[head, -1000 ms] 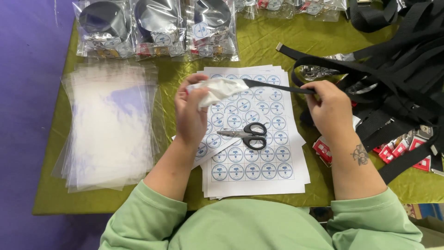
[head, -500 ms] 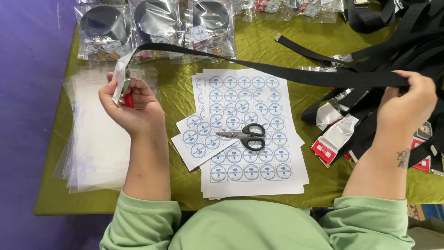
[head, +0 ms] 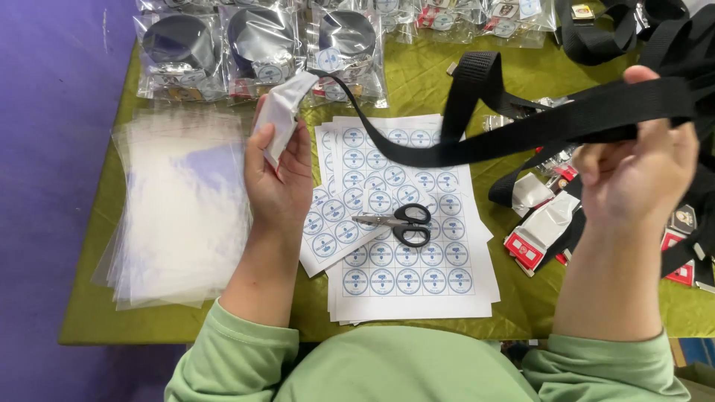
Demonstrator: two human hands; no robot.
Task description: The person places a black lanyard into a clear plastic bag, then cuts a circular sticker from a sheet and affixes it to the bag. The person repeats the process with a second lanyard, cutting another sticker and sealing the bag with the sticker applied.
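Black woven strap (head: pixel 551 126) spans above the sticker sheets (head: pixel 417 246), left hand (head: pixel 279 175) clasping its white-wrapped end (head: pixel 281 112), right hand (head: pixel 633 167) closed around it near the table's right edge.

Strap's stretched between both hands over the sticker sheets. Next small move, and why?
Probably draw the right hand toward the left hand to fold the black strap: it hangs slack between them, its wrapped end pinched in the left, and packed coils lie bagged behind.
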